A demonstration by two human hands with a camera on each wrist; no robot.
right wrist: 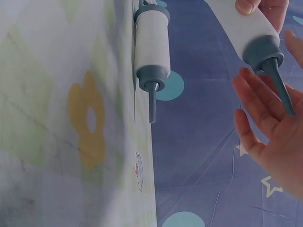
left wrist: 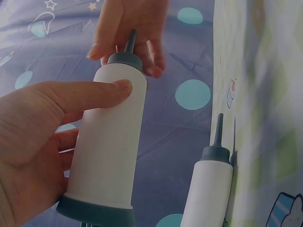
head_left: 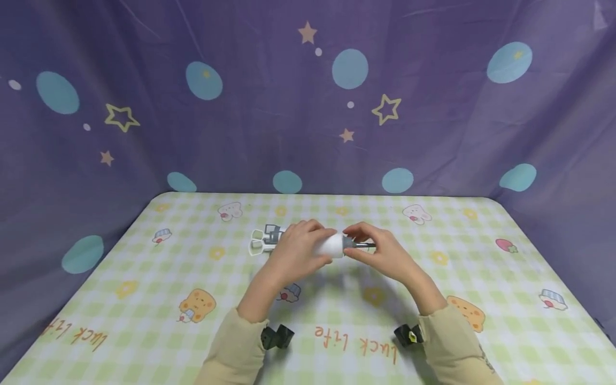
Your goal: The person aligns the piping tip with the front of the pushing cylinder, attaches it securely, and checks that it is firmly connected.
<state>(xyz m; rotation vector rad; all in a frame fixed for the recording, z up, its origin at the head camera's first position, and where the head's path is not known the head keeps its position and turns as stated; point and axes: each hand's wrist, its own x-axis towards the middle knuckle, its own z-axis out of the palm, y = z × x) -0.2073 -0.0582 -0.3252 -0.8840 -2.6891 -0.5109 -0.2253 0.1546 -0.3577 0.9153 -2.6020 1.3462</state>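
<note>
A white icing syringe (head_left: pixel 332 246) with a grey nozzle cap lies across my left hand (head_left: pixel 300 248), which grips its barrel (left wrist: pixel 109 142). The thumb runs over the barrel in the left wrist view. My right hand (head_left: pixel 382 254) is at the nozzle end; its fingers (right wrist: pixel 260 101) are spread around the slim grey nozzle (right wrist: pixel 280 87) without closing on it. A second, similar syringe (left wrist: pixel 208 194) rests on the table, below the held one and mostly hidden in the head view. White loop handles (head_left: pixel 257 243) stick out left of my left hand; which syringe they belong to I cannot tell.
The table (head_left: pixel 144 331) wears a green-and-white checked cloth with printed cartoons. Behind it hangs a purple curtain (head_left: pixel 269 123) with blue dots and stars. Black wrist-camera mounts (head_left: pixel 277 337) sit beneath both forearms.
</note>
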